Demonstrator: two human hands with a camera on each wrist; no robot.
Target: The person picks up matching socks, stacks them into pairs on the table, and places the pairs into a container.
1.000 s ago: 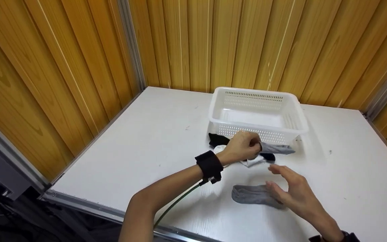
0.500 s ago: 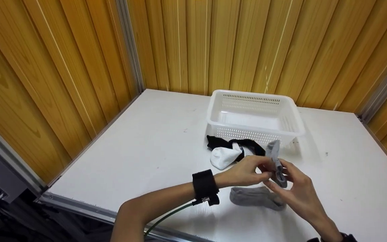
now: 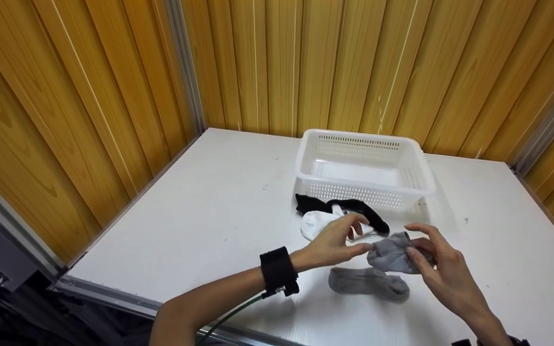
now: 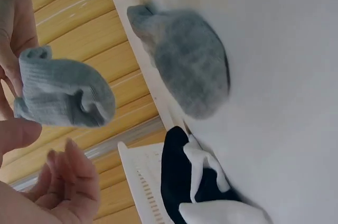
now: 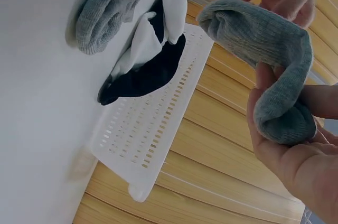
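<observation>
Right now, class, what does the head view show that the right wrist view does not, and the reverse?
Only the head view: the left black wristband and the floor of the basket.

Only the right wrist view: the palm of the right hand and the curl of the held gray sock against it.

Both: the basket's holed side, the left hand, the other gray sock on the table, and the pile of black and white socks.
</observation>
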